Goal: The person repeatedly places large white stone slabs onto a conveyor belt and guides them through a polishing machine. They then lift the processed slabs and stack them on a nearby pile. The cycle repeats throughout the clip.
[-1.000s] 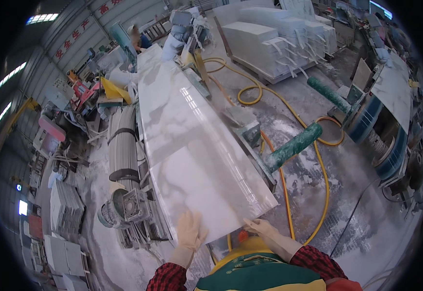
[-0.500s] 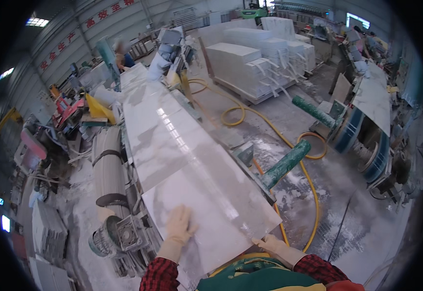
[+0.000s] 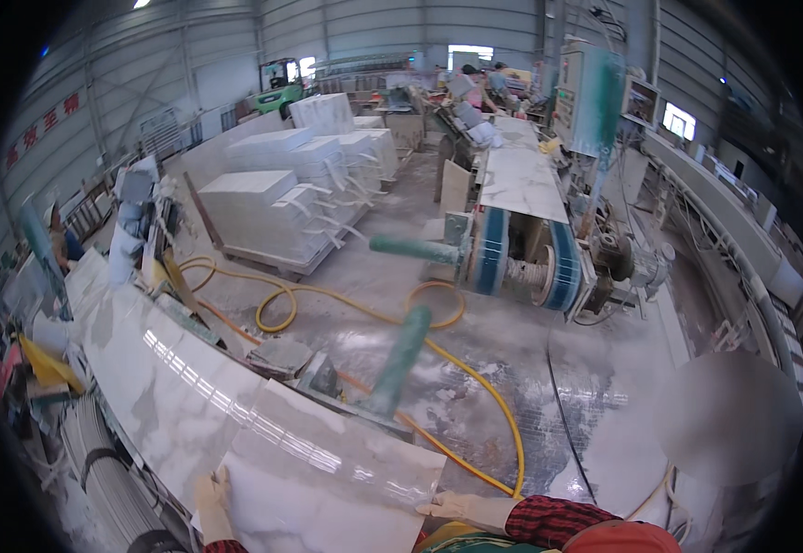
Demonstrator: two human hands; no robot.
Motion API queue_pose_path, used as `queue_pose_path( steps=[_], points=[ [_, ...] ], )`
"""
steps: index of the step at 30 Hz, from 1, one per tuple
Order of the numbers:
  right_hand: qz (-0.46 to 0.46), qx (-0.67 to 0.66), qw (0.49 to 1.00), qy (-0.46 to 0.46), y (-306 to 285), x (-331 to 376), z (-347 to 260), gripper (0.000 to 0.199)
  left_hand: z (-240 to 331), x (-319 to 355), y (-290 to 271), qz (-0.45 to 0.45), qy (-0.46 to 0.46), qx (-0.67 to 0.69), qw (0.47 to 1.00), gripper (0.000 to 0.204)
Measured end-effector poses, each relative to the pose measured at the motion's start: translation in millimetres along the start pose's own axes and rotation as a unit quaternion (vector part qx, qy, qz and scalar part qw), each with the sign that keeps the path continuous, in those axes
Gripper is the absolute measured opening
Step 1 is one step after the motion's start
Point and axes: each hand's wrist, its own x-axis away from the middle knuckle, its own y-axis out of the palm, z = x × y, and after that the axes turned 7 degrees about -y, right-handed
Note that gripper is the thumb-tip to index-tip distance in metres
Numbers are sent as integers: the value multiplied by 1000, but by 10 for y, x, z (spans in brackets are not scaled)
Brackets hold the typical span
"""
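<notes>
A glossy white slab with grey veining [image 3: 337,461] lies in front of me, lined up with more pale slabs [image 3: 143,359] on a long bench reaching to the far left. My left hand [image 3: 212,502], in a cream glove, rests near the slab's left side with its fingers extended and holds nothing. My right hand [image 3: 457,506], gloved the same way, has its fingers closed at the slab's near right corner. Its fingers under the edge are hidden. Red-and-black checked sleeves [image 3: 558,521] cover my arms.
A green roller [image 3: 401,359] sticks out from the bench. Yellow hose [image 3: 503,405] and black cable [image 3: 558,396] cross the floor. Stacked white blocks [image 3: 281,194], a blue-belted conveyor [image 3: 562,263] and a green forklift [image 3: 280,97] stand beyond. Another person [image 3: 58,230] is at far left.
The view has swung right, so the bench now sits farther left and the belted conveyor is nearer the middle. My left hand appears closer to the slab's left side; my right stays at the corner.
</notes>
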Motion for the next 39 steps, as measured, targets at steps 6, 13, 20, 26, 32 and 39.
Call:
queue_pose_path(
  steps=[6, 13, 20, 26, 32, 39],
  points=[
    [-72, -422, 899, -86, 437, -425, 633, 63, 55, 215, -421, -49, 7, 171, 984, 46],
    [27, -255, 966, -15, 323, -367, 384, 66, 510, 605, -1328, -49, 56, 183, 980, 43],
    [178, -411, 894, -28, -601, 236, 59, 79, 1581, 1296, -1798, 126, 89, 225, 962, 37],
    [358, -365, 840, -182, -2283, 522, 189, 68, 2778, 1656, -1221, 110, 72, 386, 913, 41],
    [481, -165, 852, -125, -4143, 1474, 128, 65, 4035, 1718, 70, -36, 66, 558, 827, 46],
    [522, -84, 848, 15, -5295, 1646, 941, 74, 5365, 1827, 975, -164, -3, 450, 878, 53]
  ],
)
